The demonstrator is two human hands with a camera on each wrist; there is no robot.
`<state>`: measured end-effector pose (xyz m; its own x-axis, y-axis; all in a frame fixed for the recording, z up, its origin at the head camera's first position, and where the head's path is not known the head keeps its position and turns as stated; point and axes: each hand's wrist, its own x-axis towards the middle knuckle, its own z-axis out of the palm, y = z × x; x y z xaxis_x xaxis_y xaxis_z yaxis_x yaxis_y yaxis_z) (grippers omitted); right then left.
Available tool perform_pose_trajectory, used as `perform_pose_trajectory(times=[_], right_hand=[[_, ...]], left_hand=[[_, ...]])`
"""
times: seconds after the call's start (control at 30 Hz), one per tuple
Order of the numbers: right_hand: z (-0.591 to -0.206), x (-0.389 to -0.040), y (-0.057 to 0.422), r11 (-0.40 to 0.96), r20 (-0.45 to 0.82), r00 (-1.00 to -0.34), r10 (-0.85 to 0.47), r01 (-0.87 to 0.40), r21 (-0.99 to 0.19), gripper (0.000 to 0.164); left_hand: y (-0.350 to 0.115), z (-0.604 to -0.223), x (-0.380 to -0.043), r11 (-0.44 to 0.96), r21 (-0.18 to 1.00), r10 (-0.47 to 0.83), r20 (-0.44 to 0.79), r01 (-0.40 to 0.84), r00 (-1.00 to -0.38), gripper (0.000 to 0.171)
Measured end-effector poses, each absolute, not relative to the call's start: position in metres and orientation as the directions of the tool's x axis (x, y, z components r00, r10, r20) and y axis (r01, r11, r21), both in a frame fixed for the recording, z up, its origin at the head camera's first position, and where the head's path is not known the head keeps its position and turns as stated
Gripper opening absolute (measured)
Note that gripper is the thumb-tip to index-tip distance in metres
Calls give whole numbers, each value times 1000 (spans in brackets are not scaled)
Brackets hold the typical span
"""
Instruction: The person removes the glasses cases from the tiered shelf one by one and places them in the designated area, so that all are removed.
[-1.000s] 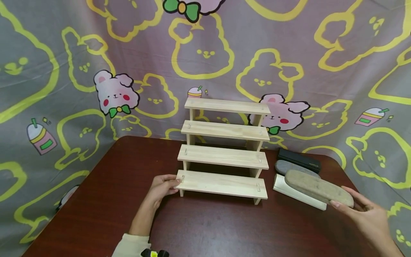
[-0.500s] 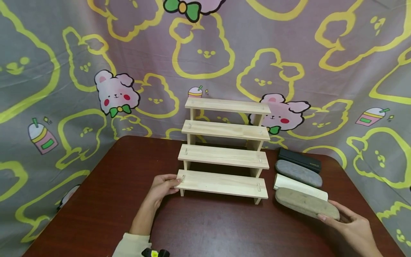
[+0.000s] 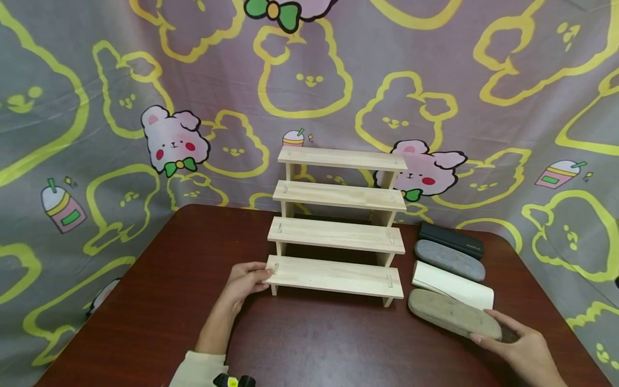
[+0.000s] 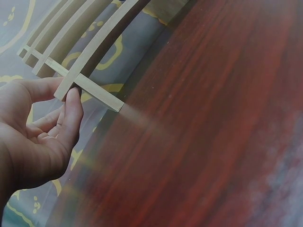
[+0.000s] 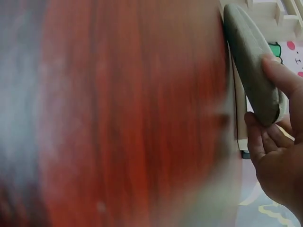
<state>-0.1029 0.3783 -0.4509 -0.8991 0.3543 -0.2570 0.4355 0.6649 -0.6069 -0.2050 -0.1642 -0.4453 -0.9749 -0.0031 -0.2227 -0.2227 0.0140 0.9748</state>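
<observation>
A light wooden rack point(image 3: 336, 234) with stepped shelves stands on the table. My left hand point(image 3: 244, 285) pinches the left end of its lowest shelf between thumb and fingers; the left wrist view shows that hand point(image 4: 42, 127) at the shelf's corner. At the right, my right hand point(image 3: 519, 344) grips the near end of an olive-brown glasses case point(image 3: 454, 314). In the right wrist view the thumb lies on one side of the case point(image 5: 251, 61) and the fingers on the other. Whether the case touches the table is hard to tell.
Behind the held case lie a cream-white case point(image 3: 454, 285), a grey glasses case point(image 3: 450, 260) and a black case point(image 3: 451, 239), in a row right of the rack. The dark red-brown table point(image 3: 338, 344) reaches a patterned curtain point(image 3: 309, 64) at the back.
My right hand has brought the olive-brown case left and down, from over the cream-white case to just in front of it. My left hand has stayed on the rack.
</observation>
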Motion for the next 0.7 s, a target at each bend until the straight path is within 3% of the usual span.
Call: perform_pose_trajectory(times=[0.27,0.7], right_hand=[[-456,-102,383,846,-182,-964,193,258,-466,95],[-457,-103,383,880,-180,-972,152,216,-422,97]], left_hand=[[-165,-446,-205,15,974,-4,-227,-227,-974,42],[-165,-446,-205,15,974,-1,-226,-226,-974,42]])
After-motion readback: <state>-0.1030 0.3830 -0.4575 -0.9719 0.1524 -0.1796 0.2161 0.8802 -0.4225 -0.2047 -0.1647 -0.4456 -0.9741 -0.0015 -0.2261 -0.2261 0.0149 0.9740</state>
